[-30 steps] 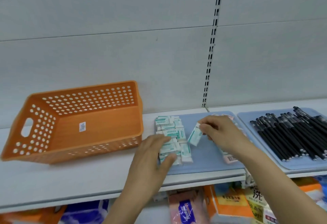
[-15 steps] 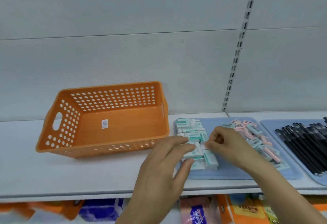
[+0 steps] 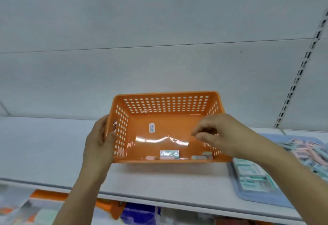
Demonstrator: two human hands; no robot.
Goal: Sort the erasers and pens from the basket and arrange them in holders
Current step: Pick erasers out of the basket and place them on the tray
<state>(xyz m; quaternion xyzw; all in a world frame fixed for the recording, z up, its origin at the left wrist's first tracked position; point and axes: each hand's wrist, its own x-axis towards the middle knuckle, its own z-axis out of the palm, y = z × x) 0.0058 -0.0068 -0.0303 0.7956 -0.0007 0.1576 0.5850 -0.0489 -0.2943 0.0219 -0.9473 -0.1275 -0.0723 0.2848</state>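
- The basket (image 3: 165, 127) stands on the shelf (image 3: 44, 146), tipped toward the viewer.
- A few erasers (image 3: 169, 154) lie inside it along its near wall.
- The left hand (image 3: 98, 143) grips the basket's left wall.
- The right hand (image 3: 220, 136) hangs over the basket's right side.
- The tray (image 3: 257, 197) sits just right of the basket, with rows of erasers on it.
- Packaged goods (image 3: 140, 214) lie below the shelf.

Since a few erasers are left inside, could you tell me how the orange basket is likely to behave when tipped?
The orange basket is perforated, nearly empty plastic, so probably light and fairly stiff. Its floor looks glossy, so the erasers would likely slide.
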